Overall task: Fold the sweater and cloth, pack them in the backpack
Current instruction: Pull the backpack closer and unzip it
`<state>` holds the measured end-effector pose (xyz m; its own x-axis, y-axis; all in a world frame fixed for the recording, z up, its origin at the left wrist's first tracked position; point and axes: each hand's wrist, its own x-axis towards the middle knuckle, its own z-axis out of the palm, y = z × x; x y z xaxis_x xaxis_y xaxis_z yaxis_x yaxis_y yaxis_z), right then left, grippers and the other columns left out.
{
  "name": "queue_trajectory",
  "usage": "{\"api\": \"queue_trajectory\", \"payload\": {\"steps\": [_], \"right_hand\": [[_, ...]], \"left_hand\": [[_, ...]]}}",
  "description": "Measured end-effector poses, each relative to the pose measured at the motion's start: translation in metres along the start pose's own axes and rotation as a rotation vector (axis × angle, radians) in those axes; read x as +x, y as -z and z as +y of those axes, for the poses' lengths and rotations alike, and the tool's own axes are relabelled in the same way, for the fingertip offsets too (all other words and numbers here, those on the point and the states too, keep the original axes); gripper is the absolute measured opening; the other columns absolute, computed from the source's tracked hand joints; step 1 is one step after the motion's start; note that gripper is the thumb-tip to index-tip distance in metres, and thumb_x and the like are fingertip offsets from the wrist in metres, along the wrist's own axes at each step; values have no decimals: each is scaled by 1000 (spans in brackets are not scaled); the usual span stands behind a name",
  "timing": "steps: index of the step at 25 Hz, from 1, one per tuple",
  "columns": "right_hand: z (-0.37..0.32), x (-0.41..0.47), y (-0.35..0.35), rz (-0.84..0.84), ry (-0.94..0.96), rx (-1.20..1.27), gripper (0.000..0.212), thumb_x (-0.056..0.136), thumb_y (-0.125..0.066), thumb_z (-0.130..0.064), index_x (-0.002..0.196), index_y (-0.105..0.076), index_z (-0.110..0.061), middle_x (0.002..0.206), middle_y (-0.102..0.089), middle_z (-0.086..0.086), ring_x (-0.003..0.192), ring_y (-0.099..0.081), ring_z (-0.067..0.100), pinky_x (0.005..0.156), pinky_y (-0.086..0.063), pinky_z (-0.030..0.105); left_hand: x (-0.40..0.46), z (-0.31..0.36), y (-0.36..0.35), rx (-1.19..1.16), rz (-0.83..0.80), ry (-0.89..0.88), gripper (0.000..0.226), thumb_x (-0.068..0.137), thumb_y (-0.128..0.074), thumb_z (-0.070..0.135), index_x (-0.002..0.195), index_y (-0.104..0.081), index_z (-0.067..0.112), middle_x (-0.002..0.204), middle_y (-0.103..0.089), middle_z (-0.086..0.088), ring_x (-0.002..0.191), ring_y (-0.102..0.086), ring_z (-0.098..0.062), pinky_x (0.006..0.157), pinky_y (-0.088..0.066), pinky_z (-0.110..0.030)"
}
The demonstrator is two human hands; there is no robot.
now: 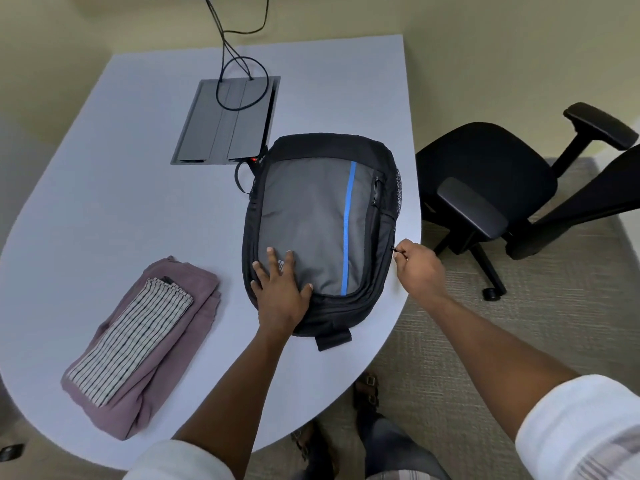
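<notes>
Both hands busy: left hand (pixel 280 289) flat, pinning backpack (pixel 322 230); right hand (pixel 417 268) grip pinching zipper pull (pixel 394 249); draw steadily round.

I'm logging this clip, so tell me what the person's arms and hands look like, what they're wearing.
Both hands are bare: left hand, right hand, no gloves. I can't make out any watch or rings. Forearms are uncovered; white sleeves are pushed up, with faint grey plaid striping at the right cuff.

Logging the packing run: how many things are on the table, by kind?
Folded textiles: 2, the mauve sweater and the striped cloth lying on it.
Bags: 1, the backpack, left hand flat on it, right hand pinching its zipper pull.
Total: 3
</notes>
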<state>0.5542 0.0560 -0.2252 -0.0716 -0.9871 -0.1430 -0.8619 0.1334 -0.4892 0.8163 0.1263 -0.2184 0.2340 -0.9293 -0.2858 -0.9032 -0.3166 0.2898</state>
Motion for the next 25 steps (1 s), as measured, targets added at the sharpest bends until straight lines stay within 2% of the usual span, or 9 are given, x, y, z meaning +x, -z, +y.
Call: {"api": "queue_trajectory", "payload": {"steps": [2,5,7,9,12,15,20,25], "right_hand": [[-6,-6,1,24,-18,-20,14,96,-51,-22,84,-57,-17,73,-59,3,66,-57,26,59,-45,32],[-18,-12,3,42,-58,-58,15,95,-49,-19,85,-59,-17,74,-60,4,67,-57,28,60,-43,31],[-24,-15,5,27,-83,-90,15,95,-47,-19,86,-59,-19,75,-59,4,69,-57,30,62,-42,31],[-28,-16,7,12,-102,-113,15,94,-47,-18,86,-59,-18,75,-57,4,69,-54,30,63,-40,31],[-34,-21,5,11,-110,-121,16,94,-46,-17,84,-58,-16,74,-56,4,70,-55,30,64,-40,32],[-37,-30,1,1,-129,-110,16,95,-44,-18,82,-54,-18,71,-55,3,70,-57,30,62,-40,31],[-40,-49,-5,5,-112,-127,17,97,-41,-17,91,-57,-18,75,-58,3,68,-55,27,62,-40,31],[-42,-74,-19,7,-98,-83,19,96,-41,-15,82,-55,-16,68,-53,0,58,-50,20,50,-32,29]], "left_hand": [[-17,11,-4,73,106,-130,61,93,-50,52,144,-39,20,163,-15,-11,147,-14,-44,115,-24,-58],[-49,20,-19,153,28,-383,55,91,-50,55,136,-49,22,153,-39,-3,139,-36,-34,109,-37,-51],[-58,19,-24,168,-8,-431,41,92,-55,43,127,-54,21,136,-56,-1,121,-53,-27,92,-49,-43],[-57,17,-23,122,-4,-412,25,94,-54,30,115,-58,18,114,-67,-2,97,-64,-26,74,-51,-38],[-50,15,-21,137,-16,-439,14,97,-50,24,104,-58,14,96,-69,-5,79,-66,-29,67,-54,-38],[-47,15,-20,122,-41,-454,16,99,-47,25,106,-56,14,92,-68,-6,78,-65,-31,71,-55,-42],[-46,12,-21,90,-46,-449,14,98,-47,24,106,-55,15,90,-68,-7,79,-64,-32,71,-54,-42],[-45,12,-21,69,-47,-438,13,97,-46,23,104,-55,16,89,-67,-7,79,-64,-32,70,-53,-41]]}}
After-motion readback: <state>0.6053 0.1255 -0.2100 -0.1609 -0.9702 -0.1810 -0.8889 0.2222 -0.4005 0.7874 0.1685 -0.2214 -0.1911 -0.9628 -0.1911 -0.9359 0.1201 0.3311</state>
